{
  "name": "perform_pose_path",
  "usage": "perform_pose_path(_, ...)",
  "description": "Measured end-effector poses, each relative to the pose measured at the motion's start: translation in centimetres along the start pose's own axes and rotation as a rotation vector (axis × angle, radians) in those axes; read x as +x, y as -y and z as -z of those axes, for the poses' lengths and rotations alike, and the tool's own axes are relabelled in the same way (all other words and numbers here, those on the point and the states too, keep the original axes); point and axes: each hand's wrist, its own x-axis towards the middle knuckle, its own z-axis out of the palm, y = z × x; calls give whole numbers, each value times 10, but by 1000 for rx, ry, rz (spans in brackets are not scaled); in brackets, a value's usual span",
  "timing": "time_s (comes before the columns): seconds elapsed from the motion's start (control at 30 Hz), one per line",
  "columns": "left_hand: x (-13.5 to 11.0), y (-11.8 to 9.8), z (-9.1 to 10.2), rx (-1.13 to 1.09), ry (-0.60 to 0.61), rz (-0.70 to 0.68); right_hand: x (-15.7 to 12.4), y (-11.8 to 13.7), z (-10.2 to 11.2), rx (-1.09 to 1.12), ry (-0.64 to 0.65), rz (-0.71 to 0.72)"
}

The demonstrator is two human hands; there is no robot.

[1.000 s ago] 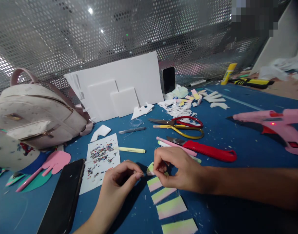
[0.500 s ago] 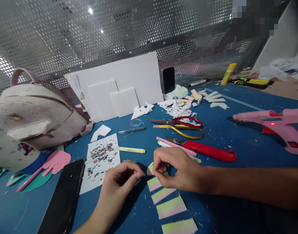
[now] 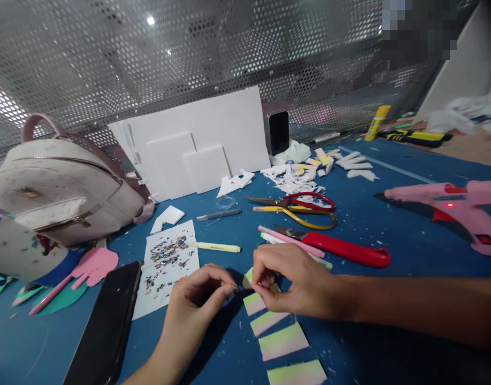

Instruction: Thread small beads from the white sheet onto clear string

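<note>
My left hand (image 3: 205,297) is closed in a pinch, thumb against forefinger; whatever is at its tips is too small to name. Just right of it, my right hand (image 3: 293,278) is also pinched, its fingertips hiding what they hold. A small green-and-pink piece (image 3: 247,278) shows beside the right fingertips; whether it is gripped I cannot tell. Below the right hand lie several flat strips shaded green to pink, among them a middle strip (image 3: 283,341) and a front strip (image 3: 297,372). A white paper (image 3: 140,305) bearing many small colourful bits (image 3: 169,251) lies left of the hands.
Ahead lie a yellow marker (image 3: 217,247), scissors (image 3: 285,202) and a red-handled knife (image 3: 345,248). A pink glue gun (image 3: 442,195) with a lit red light is at right. A phone (image 3: 105,321), a backpack (image 3: 61,176) and white boards (image 3: 229,117) stand or lie left and behind.
Both hands keep nearly the same pinched pose and place. The whole view has shifted very slightly; nothing on the table has visibly moved.
</note>
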Motion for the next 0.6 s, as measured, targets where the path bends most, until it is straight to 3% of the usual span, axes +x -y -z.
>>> perform_pose_path(0.6,-3,-3,-3,69,11,-34,0,1,0,-19,74,86)
